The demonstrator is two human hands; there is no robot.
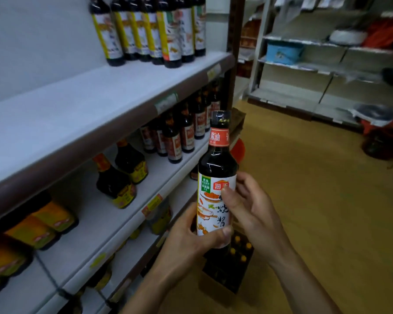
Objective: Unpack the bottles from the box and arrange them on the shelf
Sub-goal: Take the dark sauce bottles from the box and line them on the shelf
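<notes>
A shop aisle with a yellowish wood-look floor (304, 200). White shelving runs down the left of the frame, and more racks stand blurred at the upper right. In the lower middle a person holds one dark sauce bottle (217, 168) upright in both hands, clear of any shelf. The left hand (186, 243) grips the foot of the body, its fingers (222, 233) wrapped round the label. The right hand (252, 214) holds the label higher up, thumb pressed on its front. Straight below, on the floor, the open box (225, 279) shows more capped bottles. Matching bottles (145, 30) stand clustered at the top of the frame on the upper shelf (89, 103), likely where this one belongs.

It looks full, so I'd judge it weighty and rigid. I can't tell whether it's glass or plastic. The bare shoulder looks glossy and probably slick, while the paper label should give better grip. Holding it round the labelled body seems soundest. It's tall and narrow, so it could topple if set down tilted.
</notes>
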